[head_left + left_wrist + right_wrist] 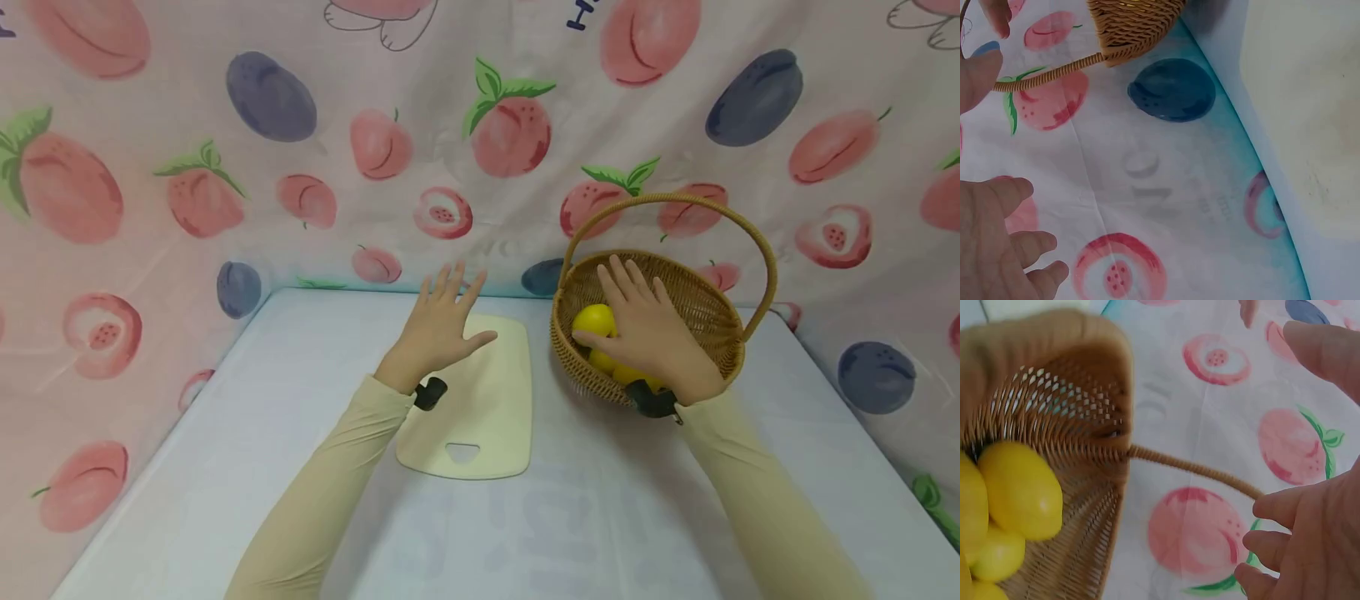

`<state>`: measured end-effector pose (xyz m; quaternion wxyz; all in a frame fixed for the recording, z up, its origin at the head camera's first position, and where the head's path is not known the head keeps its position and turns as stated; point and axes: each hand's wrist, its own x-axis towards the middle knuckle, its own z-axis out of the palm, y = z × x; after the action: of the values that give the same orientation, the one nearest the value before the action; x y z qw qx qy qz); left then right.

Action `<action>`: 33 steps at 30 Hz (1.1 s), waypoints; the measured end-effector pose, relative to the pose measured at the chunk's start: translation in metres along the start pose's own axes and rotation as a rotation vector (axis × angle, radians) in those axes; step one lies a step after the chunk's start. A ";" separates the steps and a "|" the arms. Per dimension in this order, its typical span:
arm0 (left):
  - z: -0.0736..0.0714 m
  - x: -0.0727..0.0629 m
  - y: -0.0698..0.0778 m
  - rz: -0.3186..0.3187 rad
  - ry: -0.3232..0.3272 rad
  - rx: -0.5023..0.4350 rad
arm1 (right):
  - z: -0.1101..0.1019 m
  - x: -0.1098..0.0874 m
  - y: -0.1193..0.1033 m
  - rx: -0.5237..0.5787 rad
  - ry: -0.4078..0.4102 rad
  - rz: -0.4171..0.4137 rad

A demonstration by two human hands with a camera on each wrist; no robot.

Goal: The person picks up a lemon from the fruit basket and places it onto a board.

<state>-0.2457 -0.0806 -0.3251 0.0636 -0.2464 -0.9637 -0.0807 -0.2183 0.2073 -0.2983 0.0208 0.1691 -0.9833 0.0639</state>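
Both hands are held out over the table with fingers straight and spread. My left hand [438, 325] hovers above the upper left part of a cream cutting board [495, 400] and holds nothing. To the right, my right hand [648, 325] overlaps a brown wicker basket [723, 329] in the head view, its palm free of any object. Several yellow lemons [1020, 490] lie inside the basket, partly hidden by that hand in the head view. The basket's tall arched handle [761, 250] rises behind the right hand.
A white cloth covers the table [225, 467]. Behind it hangs a fruit-print curtain [315, 250], which also runs down the left and right sides. The board's handle hole [462, 452] faces the near side. A black wrist strap [651, 400] sits on the right wrist.
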 end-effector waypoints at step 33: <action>0.012 0.073 0.034 0.262 -0.225 -0.739 | -0.053 -0.074 0.104 0.327 0.511 0.013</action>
<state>-0.2932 -0.0150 -0.3208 -0.1253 -0.3806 -0.8312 -0.3854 -0.1824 0.3362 -0.2625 0.2396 0.1422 -0.9239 0.2621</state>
